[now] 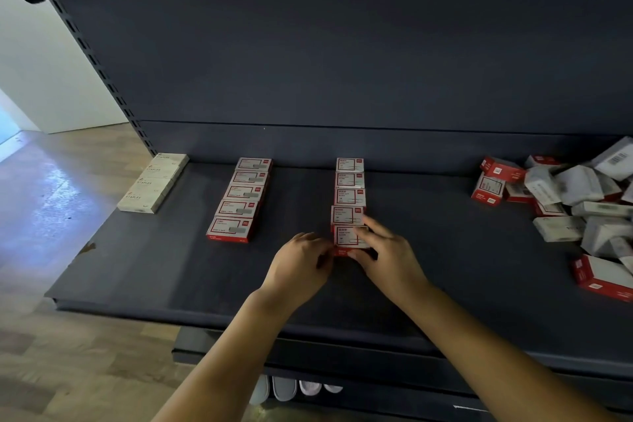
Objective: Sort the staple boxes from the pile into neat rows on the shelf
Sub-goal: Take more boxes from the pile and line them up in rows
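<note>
Head view, looking down on a dark shelf (171,284) with the pile (575,202) as landmark at the far right edge. The pile is a loose heap of red-and-white and pale boxes, tipped at all angles, some on their sides.

Left of the pile, well apart from it, stands the third row (349,195) of red-and-white boxes, running from the back panel toward the front edge, each box touching the next. Farther left again is the second row (241,199), five red boxes, slightly slanted. Farthest from the pile, near the shelf's left end, is the first row (154,183) of cream boxes marked STAPLES. So the boxes appear sorted by type, one kind per row.

Both hands are at the front end of the third row. The right hand (387,253) lies over and around the front box (347,238), fingers on its top and right side, thumb near its front edge. The left hand (301,260) comes in from the other side, its fingertips touching the box's left edge; how firmly it grips I cannot tell. The two hands bracket the box between them, likely to square it against the box behind and keep the row straight.

Judgement: the step in hand is seating this box. The task is partly done; much of the pile remains unsorted. Gaps between rows leave room for hands.
</note>
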`<state>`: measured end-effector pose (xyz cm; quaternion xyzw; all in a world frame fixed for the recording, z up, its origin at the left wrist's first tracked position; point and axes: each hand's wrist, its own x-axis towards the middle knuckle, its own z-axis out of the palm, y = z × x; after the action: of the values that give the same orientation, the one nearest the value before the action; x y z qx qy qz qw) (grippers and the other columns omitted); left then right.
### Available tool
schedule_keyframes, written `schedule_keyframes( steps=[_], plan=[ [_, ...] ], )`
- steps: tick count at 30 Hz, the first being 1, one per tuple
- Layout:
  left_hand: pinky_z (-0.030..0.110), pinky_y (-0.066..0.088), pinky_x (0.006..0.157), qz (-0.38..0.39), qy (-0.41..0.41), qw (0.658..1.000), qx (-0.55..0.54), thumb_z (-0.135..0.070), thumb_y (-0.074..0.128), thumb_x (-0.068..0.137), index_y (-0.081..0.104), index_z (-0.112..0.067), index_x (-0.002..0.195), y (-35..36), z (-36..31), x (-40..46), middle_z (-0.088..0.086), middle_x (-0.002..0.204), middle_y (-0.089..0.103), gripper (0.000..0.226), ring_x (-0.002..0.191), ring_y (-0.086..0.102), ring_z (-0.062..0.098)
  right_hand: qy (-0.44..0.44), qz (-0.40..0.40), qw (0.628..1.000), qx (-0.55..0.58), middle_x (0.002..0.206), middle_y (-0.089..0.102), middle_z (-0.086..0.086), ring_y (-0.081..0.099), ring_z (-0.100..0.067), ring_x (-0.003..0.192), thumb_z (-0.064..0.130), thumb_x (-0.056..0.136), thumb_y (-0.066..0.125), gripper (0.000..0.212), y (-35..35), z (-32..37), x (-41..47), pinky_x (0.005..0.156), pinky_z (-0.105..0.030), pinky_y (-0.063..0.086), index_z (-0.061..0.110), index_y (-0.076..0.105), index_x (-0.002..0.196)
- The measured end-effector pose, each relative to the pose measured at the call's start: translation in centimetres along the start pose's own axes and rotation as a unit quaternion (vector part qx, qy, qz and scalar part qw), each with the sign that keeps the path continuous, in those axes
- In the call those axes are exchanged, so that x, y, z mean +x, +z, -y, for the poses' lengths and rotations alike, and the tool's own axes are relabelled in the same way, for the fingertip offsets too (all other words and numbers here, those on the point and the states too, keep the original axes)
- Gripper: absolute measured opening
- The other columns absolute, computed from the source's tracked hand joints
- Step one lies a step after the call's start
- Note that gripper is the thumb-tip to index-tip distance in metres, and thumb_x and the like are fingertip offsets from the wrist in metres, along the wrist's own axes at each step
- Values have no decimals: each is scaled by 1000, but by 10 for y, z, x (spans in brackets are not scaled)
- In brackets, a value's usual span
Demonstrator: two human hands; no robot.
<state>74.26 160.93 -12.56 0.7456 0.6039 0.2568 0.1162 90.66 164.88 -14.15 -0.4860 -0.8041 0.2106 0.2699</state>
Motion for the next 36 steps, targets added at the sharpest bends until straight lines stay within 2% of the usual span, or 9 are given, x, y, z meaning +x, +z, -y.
schedule_keyframes(
  steps=[4, 8, 10, 13, 16, 19, 28, 32, 36],
  plan=[
    [17, 38, 73, 4, 3, 1000, 2, -13, 59, 89, 72, -13, 98, 0, 1, 0, 2, 92, 66, 16, 87, 59, 19, 3, -17, 1000, -5, 143, 42, -9, 48, -23, 126, 13, 84, 67, 47, 5, 1, -1, 105, -25, 32, 2, 54, 127],
    [20, 41, 75, -7, -8, 1000, -2, -10, 59, 88, 70, -13, 106, -2, 1, 2, 4, 99, 67, 22, 92, 59, 21, 6, -23, 1000, -15, 142, 44, -10, 50, -25, 124, 12, 83, 68, 46, 6, 2, -2, 103, -26, 32, 3, 55, 126],
    [27, 44, 79, -24, -37, 999, -15, -5, 57, 87, 66, -8, 113, -5, 1, 7, 10, 105, 66, 27, 97, 60, 26, 3, -26, 1000, -16, 140, 46, -11, 53, -25, 120, 10, 81, 70, 45, 6, 1, -3, 102, -25, 32, 1, 57, 123],
    [33, 47, 82, 3, -69, 997, -17, -4, 51, 89, 64, -6, 115, -6, 3, 19, 11, 108, 63, 29, 100, 58, 28, 2, -22, 1000, -9, 139, 47, -12, 55, -25, 118, 8, 79, 72, 46, 7, 1, -4, 102, -28, 34, -1, 58, 122],
    [27, 44, 89, 39, -67, 997, -23, -8, 49, 92, 62, -12, 121, -4, 1, 26, 7, 116, 61, 32, 108, 55, 22, 1, -18, 1000, 4, 140, 45, -14, 56, -25, 117, 5, 77, 72, 47, 8, 2, -4, 103, -30, 33, -3, 57, 121],
    [24, 42, 90, 41, -60, 997, -33, -8, 50, 92, 62, -10, 120, -1, -2, 27, 7, 117, 61, 31, 108, 55, 22, 5, -20, 1000, 9, 138, 46, -17, 59, -27, 113, 2, 75, 74, 47, 10, 1, -4, 100, -33, 36, -4, 59, 118],
    [27, 40, 96, 43, -49, 998, -23, -8, 51, 92, 59, -10, 125, 0, -6, 26, 9, 123, 59, 34, 115, 52, 25, 17, -30, 999, 4, 136, 48, -18, 60, -32, 110, 2, 72, 76, 45, 11, -1, -4, 95, -45, 46, -5, 62, 115],
    [25, 37, 94, 49, -63, 997, 17, -15, 49, 94, 57, -13, 128, -1, -9, 27, 6, 126, 57, 34, 116, 49, 24, 5, -23, 1000, -17, 140, 46, -8, 58, -24, 114, 11, 79, 72, 39, 2, 5, -2, 96, -39, 49, 4, 64, 116],
    [28, 38, 92, 33, -36, 995, 83, -20, 49, 94, 53, -17, 131, -6, -18, 27, 0, 129, 53, 38, 116, 45, 22, 5, 0, 999, -42, 146, 36, 14, 48, -8, 122, 25, 89, 61, 36, -13, 11, -3, 94, -20, 41, 24, 58, 125]
  ],
)
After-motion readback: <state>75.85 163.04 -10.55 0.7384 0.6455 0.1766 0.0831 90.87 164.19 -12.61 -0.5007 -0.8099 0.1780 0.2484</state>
